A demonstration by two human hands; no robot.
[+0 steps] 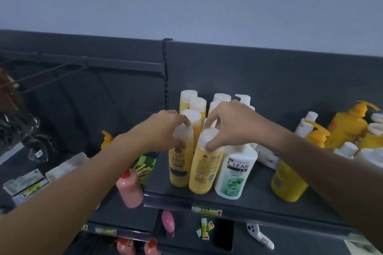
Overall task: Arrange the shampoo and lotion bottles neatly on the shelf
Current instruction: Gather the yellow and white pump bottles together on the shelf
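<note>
Two yellow bottles with white caps stand at the front of the dark shelf. My left hand grips the cap of the left yellow bottle. My right hand grips the cap of the right yellow bottle, which leans slightly. Behind them stand more yellow bottles in two rows. A white Clear bottle stands just right of the held pair.
An orange-yellow pump bottle, white bottles and a yellow bottle crowd the shelf's right side. A pink bottle and a green box sit left, on the neighbouring shelf. Lower shelves hold pink bottles and a white device.
</note>
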